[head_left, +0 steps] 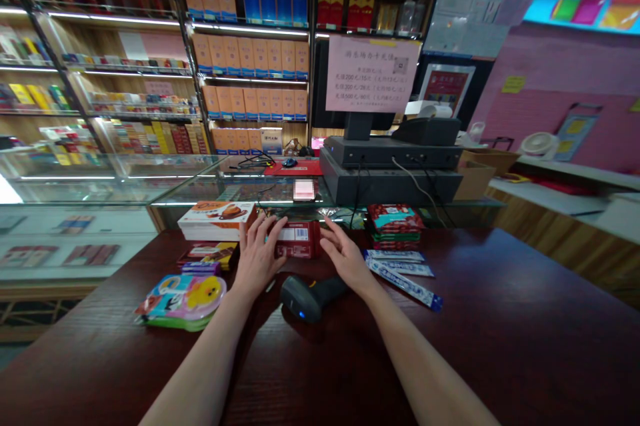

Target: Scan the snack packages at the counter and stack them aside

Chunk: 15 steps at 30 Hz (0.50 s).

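Note:
A dark red packet [299, 239] with a white barcode label lies on the table between my two hands. My left hand [259, 253] is over its left end, fingers spread and thumb along its near side; whether it touches the packet I cannot tell. At the packet's right end my right hand [345, 256] is open, thumb and forefinger apart. Closer to me lies a black barcode scanner [313, 296] with a blue light. Left of my left hand are a white and orange box [219, 218], dark and yellow snack packs [213, 255] and a colourful duck-print packet [183, 299].
Several blue and white sachets [405, 273] lie right of my right hand, near a stack of red and teal packets [395, 223]. Behind stand a glass counter [240, 183] and a black cash register [390, 169] with trailing cables. Stocked shelves [253, 79] line the back.

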Available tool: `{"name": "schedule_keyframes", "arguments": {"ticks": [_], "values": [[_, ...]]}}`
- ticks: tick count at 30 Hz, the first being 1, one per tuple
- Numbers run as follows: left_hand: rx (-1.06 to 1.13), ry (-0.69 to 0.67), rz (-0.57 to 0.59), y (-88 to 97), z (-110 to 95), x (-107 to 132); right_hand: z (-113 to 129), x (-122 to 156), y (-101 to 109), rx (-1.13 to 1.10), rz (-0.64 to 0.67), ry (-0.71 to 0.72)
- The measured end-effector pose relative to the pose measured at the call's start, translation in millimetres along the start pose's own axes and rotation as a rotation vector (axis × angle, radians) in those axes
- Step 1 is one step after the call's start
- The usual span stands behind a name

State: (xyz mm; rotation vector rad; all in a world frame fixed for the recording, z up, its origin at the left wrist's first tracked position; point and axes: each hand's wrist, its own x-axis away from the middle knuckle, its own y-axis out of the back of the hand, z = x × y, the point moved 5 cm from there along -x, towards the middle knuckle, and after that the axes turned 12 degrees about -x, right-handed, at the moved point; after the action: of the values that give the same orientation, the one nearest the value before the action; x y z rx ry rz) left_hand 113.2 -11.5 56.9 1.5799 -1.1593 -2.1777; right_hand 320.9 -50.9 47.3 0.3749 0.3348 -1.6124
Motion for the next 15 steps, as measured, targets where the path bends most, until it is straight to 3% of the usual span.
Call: {"name": "schedule_keyframes", "arguments": {"ticks": [3, 6, 10, 15], "values": [[-0.02, 0.041, -0.011, 2.3, 4, 0, 10, 4, 14, 0.133, 0.062, -0.007], [-0.043, 0.079, -0.019, 5.6, 8, 0, 19, 12, 22, 0.226, 0.224, -0.055], [-0.076, 0.115, -0.02, 8.0, 9, 1, 22, 25, 20, 0.27, 0.457, -0.131], [-0.072, 0.121, -0.017, 7.0, 11, 2, 10, 33, 12, 0.395, 0.579, -0.186]]}}
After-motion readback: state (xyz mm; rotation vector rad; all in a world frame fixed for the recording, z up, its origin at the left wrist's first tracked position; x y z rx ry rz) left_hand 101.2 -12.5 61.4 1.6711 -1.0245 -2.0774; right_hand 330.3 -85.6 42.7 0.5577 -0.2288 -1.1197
